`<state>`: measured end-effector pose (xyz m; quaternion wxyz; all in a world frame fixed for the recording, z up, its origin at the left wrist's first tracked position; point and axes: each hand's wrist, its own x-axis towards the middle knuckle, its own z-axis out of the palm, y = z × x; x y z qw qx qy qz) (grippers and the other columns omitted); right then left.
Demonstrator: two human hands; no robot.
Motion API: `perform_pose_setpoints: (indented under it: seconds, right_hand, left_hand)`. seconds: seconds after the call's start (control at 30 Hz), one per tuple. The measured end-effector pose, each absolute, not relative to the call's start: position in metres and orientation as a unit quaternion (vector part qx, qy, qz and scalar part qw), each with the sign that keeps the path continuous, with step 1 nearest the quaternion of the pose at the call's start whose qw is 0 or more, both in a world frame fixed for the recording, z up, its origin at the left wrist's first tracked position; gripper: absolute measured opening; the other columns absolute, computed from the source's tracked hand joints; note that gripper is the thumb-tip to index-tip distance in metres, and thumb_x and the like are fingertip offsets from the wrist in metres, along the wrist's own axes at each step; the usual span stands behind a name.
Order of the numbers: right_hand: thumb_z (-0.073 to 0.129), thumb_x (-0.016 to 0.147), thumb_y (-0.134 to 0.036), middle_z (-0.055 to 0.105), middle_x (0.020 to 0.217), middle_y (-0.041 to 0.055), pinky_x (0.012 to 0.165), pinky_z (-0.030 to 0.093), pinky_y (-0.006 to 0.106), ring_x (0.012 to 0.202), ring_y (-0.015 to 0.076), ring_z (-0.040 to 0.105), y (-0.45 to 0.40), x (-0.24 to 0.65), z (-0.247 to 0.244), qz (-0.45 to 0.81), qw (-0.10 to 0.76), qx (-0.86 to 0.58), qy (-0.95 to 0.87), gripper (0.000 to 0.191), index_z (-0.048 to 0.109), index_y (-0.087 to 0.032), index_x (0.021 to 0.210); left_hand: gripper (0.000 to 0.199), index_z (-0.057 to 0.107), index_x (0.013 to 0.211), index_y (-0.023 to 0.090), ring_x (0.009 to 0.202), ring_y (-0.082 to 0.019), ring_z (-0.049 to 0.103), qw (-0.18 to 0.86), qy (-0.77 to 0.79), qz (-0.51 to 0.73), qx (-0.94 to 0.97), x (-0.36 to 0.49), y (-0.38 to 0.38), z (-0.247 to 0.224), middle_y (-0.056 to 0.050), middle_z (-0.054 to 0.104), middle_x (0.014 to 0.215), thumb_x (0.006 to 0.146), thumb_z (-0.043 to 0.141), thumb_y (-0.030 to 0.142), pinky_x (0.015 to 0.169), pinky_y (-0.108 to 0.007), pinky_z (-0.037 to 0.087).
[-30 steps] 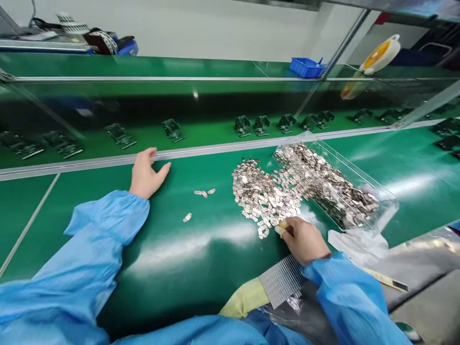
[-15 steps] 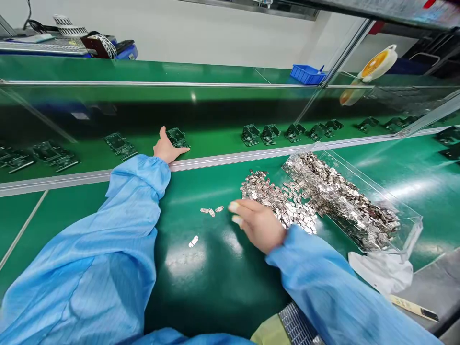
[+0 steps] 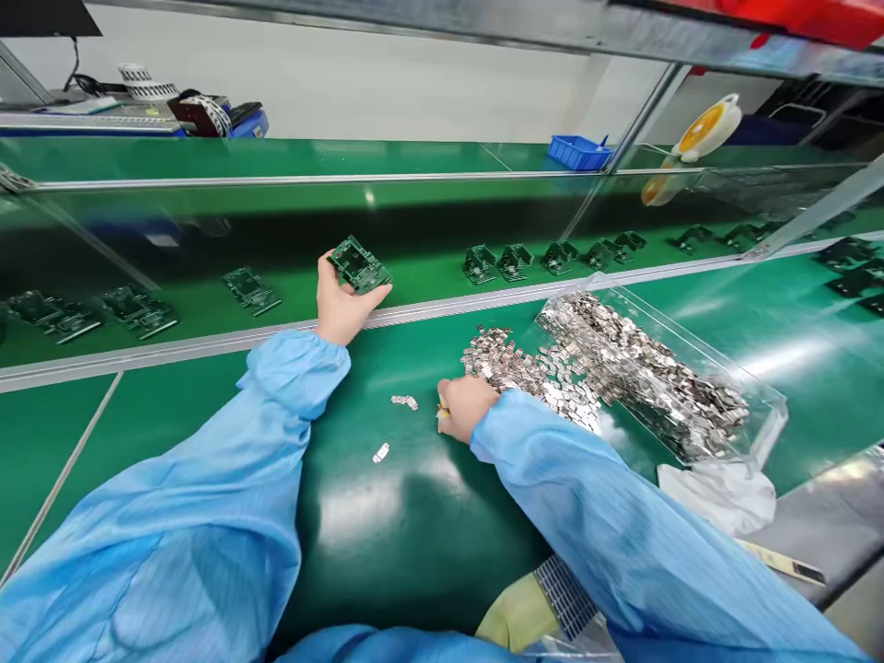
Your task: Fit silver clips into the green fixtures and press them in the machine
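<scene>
My left hand (image 3: 345, 299) grips a green circuit board (image 3: 360, 265) by its edge, thumb below and fingers behind, held tilted above the rail of the green conveyor belt. My right hand (image 3: 466, 405) is closed in a pinch low over the green table, beside a heap of small silvery metal parts (image 3: 515, 364). Whatever sits between its fingertips is hidden. Left of that hand lie a couple of loose metal parts (image 3: 404, 401), and nearer me another one (image 3: 381, 452).
A clear plastic box (image 3: 766, 428) full of the same metal parts lies right of the heap. More circuit boards (image 3: 250, 290) rest along the belt on both sides. A white cloth (image 3: 722, 497) lies at right; a blue bin (image 3: 578, 153) stands on the back shelf.
My left hand has lifted the circuit board off the belt and brought it slightly right. My right hand has closed more tightly, and the nearest loose metal part no longer shows on the table.
</scene>
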<state>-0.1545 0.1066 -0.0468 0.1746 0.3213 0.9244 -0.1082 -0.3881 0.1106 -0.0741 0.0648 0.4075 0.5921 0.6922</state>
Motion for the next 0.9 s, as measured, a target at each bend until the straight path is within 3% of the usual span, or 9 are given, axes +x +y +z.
perform_pose_setpoints:
  seconds: [0.13, 0.23, 0.33, 0.4, 0.5, 0.57, 0.67, 0.77, 0.9]
  right_hand:
    - [0.070, 0.078, -0.020, 0.067, 0.107, 0.0170, 0.075, 0.051, 0.035, 0.094, 0.0299, 0.068, 0.097, -0.148, -0.050, -0.111, 0.139, 0.344, 0.922, 0.026, 0.069, -0.012, 0.103]
    - [0.073, 0.073, -0.014, 0.065, 0.110, 0.0160, 0.071, 0.050, 0.032, 0.089, 0.0276, 0.068, 0.090, -0.140, -0.046, -0.123, 0.107, 0.343, 0.925, 0.016, 0.071, -0.013, 0.089]
    - [0.072, 0.074, -0.014, 0.067, 0.092, 0.0093, 0.065, 0.047, 0.029, 0.081, 0.0232, 0.067, 0.083, -0.114, -0.030, -0.142, 0.066, 0.340, 0.927, 0.005, 0.067, -0.016, 0.074]
    - [0.065, 0.078, -0.014, 0.063, 0.072, 0.0021, 0.059, 0.045, 0.025, 0.069, 0.0178, 0.064, 0.075, -0.082, -0.017, -0.186, 0.020, 0.349, 0.918, 0.009, 0.063, -0.018, 0.070]
    - [0.060, 0.079, -0.016, 0.054, 0.057, -0.0048, 0.047, 0.043, 0.021, 0.051, 0.0127, 0.056, 0.050, -0.021, -0.006, -0.405, -0.156, 0.373, 0.820, 0.004, 0.060, -0.020, 0.078]
    - [0.063, 0.078, -0.020, 0.059, 0.063, -0.0034, 0.045, 0.045, 0.021, 0.050, 0.0122, 0.057, 0.027, 0.015, -0.008, -0.529, -0.279, 0.370, 0.711, 0.010, 0.063, -0.020, 0.088]
    - [0.067, 0.081, -0.026, 0.065, 0.067, -0.0001, 0.047, 0.048, 0.021, 0.052, 0.0128, 0.060, -0.006, 0.049, -0.022, -0.574, -0.383, 0.384, 0.614, 0.014, 0.067, -0.021, 0.094]
    - [0.067, 0.085, -0.031, 0.067, 0.068, 0.0029, 0.052, 0.051, 0.023, 0.059, 0.0153, 0.062, -0.027, 0.062, -0.041, -0.549, -0.448, 0.428, 0.561, 0.013, 0.070, -0.021, 0.092]
    - [0.070, 0.081, -0.028, 0.064, 0.094, 0.0064, 0.072, 0.053, 0.029, 0.083, 0.0187, 0.061, -0.037, 0.063, -0.061, -0.447, -0.537, 0.462, 0.546, 0.008, 0.071, -0.021, 0.085]
  left_hand:
    - [0.071, 0.046, 0.102, 0.021, 0.099, -0.023, 0.069, 0.163, 0.504, 0.730, 0.432, -0.318, 0.069, -0.054, -0.006, 0.062, 0.108, 0.050, 0.092, 0.035, 0.088, -0.037, 0.059]
    - [0.065, 0.047, 0.099, 0.021, 0.096, -0.022, 0.070, 0.238, 0.498, 0.723, 0.416, -0.278, 0.028, -0.053, -0.004, 0.065, 0.103, 0.053, 0.091, 0.031, 0.085, -0.037, 0.061]
    - [0.062, 0.048, 0.101, 0.021, 0.092, -0.019, 0.071, 0.296, 0.500, 0.721, 0.378, -0.252, -0.006, -0.063, -0.002, 0.066, 0.100, 0.055, 0.090, 0.023, 0.085, -0.035, 0.061]
    - [0.061, 0.049, 0.104, 0.021, 0.091, -0.017, 0.070, 0.342, 0.497, 0.711, 0.361, -0.237, -0.022, -0.071, -0.001, 0.065, 0.102, 0.057, 0.089, 0.019, 0.085, -0.033, 0.061]
    - [0.062, 0.050, 0.109, 0.021, 0.093, -0.016, 0.070, 0.415, 0.482, 0.683, 0.358, -0.212, -0.034, -0.079, -0.002, 0.065, 0.109, 0.059, 0.087, 0.014, 0.087, -0.031, 0.060]
    - [0.061, 0.051, 0.109, 0.021, 0.095, -0.017, 0.070, 0.451, 0.463, 0.672, 0.361, -0.193, -0.035, -0.083, -0.003, 0.065, 0.112, 0.060, 0.086, 0.012, 0.088, -0.030, 0.060]
    - [0.058, 0.051, 0.112, 0.022, 0.094, -0.016, 0.071, 0.500, 0.419, 0.659, 0.373, -0.162, -0.033, -0.086, -0.003, 0.065, 0.113, 0.065, 0.082, 0.010, 0.085, -0.027, 0.060]
    - [0.060, 0.051, 0.116, 0.026, 0.092, -0.013, 0.070, 0.534, 0.375, 0.651, 0.387, -0.131, -0.033, -0.087, 0.000, 0.065, 0.111, 0.068, 0.080, 0.006, 0.084, -0.023, 0.059]
    - [0.061, 0.057, 0.116, 0.028, 0.092, -0.012, 0.069, 0.540, 0.354, 0.654, 0.394, -0.099, -0.037, -0.085, 0.001, 0.066, 0.106, 0.065, 0.080, 0.003, 0.081, -0.020, 0.058]
